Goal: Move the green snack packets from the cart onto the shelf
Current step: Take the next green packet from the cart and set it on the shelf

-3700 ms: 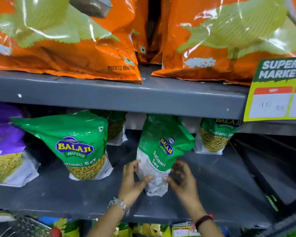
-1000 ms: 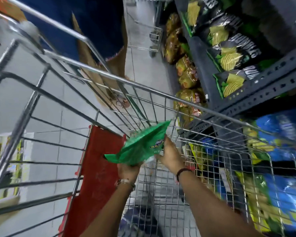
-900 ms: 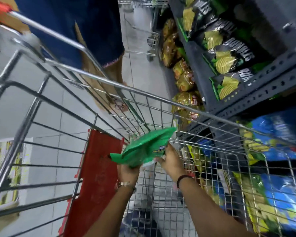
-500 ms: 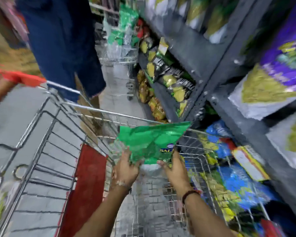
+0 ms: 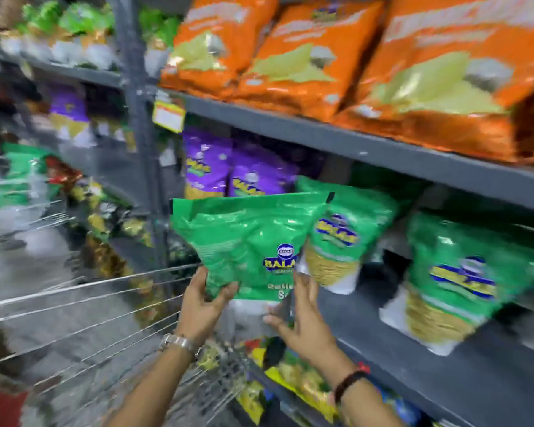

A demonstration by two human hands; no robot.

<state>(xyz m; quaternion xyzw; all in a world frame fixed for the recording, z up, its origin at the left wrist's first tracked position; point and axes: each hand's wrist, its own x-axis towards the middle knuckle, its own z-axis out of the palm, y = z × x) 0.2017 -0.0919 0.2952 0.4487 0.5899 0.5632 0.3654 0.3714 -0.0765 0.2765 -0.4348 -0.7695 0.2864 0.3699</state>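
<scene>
I hold a green snack packet upright in both hands, just in front of the grey middle shelf. My left hand grips its lower left corner. My right hand grips its lower right edge, over the clear bottom part. Two more green packets lean on that shelf to the right of the held one. The wire cart lies below and to the left, its contents blurred.
Purple packets stand at the shelf's left end behind the held packet. Large orange bags fill the shelf above. A grey upright post divides the shelving. Mixed packets sit on the lower shelf.
Both hands lifted the green packet up out of the cart and swung it right, toward the middle shelf. My view turned from the cart and floor to the shelves.
</scene>
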